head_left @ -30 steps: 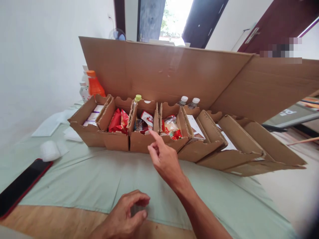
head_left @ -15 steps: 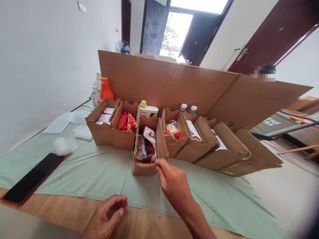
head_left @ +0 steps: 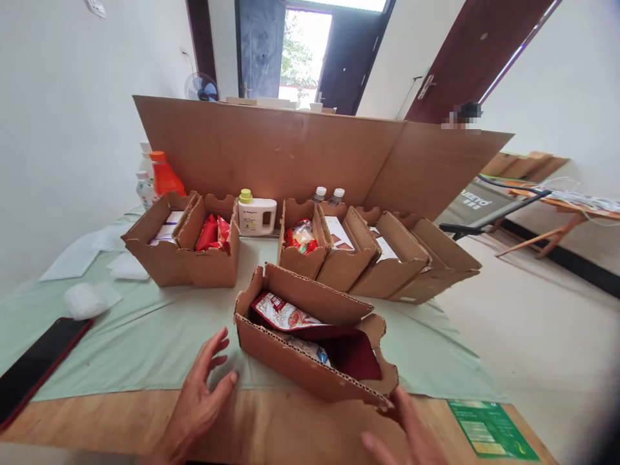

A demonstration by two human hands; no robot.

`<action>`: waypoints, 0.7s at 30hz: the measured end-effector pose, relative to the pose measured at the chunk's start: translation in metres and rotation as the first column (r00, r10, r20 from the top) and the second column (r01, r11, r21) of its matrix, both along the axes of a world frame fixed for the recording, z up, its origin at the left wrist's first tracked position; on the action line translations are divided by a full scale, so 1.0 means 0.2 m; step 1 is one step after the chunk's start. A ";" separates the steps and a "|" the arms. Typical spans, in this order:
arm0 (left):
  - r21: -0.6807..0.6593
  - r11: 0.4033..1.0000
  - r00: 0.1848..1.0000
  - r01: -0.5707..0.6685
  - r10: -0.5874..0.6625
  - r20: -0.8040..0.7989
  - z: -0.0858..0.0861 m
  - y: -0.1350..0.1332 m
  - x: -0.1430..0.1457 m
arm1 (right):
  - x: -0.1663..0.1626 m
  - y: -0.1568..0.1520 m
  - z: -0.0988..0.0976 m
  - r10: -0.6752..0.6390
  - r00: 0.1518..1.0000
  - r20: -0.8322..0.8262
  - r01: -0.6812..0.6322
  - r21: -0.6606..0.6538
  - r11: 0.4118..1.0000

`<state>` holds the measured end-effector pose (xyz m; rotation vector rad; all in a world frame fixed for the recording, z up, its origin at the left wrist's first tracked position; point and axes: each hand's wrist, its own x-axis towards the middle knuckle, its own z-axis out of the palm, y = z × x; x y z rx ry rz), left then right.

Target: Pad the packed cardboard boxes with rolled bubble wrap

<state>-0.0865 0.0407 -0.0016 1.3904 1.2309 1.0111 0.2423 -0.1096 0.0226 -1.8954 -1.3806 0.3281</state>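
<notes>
A narrow cardboard box (head_left: 290, 355) lies turned sideways near the table's front edge, with snack packets (head_left: 283, 313) and a dark red pack inside. My left hand (head_left: 198, 397) is open, fingers spread, just left of the box and not touching it. My right hand (head_left: 407, 433) is at the box's right end, fingers extended and touching its corner; only part of it shows. Behind, a row of similar boxes (head_left: 203, 255) stands with a gap where a white bottle (head_left: 256, 215) shows.
A tall cardboard sheet (head_left: 271, 155) stands behind the row. An orange bottle (head_left: 163, 174) and clear bottles stand at back left. A black phone (head_left: 33, 365) lies at front left on the green cloth (head_left: 145, 329). A green leaflet (head_left: 489, 429) lies at front right.
The box with snack packets has come out of the row towards me and turned sideways. My left hand opened beside it; my right hand shifted to its right end.
</notes>
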 end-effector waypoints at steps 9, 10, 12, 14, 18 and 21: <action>-0.018 0.976 0.971 0.218 -0.215 0.107 0.10 0.10 0.38 | -0.01 0.38 -0.04 -0.076 0.985 -0.155 0.083 0.036 0.996; -0.006 0.977 0.971 0.211 -0.209 0.112 0.09 0.10 0.43 | 0.05 0.42 -0.04 -0.083 0.980 -0.181 0.091 0.035 0.995; 0.019 0.979 0.971 0.204 -0.204 0.126 0.07 0.11 0.52 | 0.17 0.50 -0.04 -0.086 0.968 -0.235 0.096 0.034 0.995; 0.028 0.978 0.969 0.208 -0.210 0.133 0.06 0.13 0.59 | 0.25 0.56 -0.05 -0.072 0.955 -0.288 0.095 0.067 0.993; 0.042 0.976 0.971 0.213 -0.216 0.107 0.03 0.15 0.68 | 0.29 0.63 -0.06 -0.036 0.932 -0.361 0.114 0.197 0.974; 0.071 0.975 0.974 0.209 -0.214 0.071 0.01 0.15 0.69 | 0.28 0.62 -0.08 -0.068 0.942 -0.329 0.144 0.210 0.967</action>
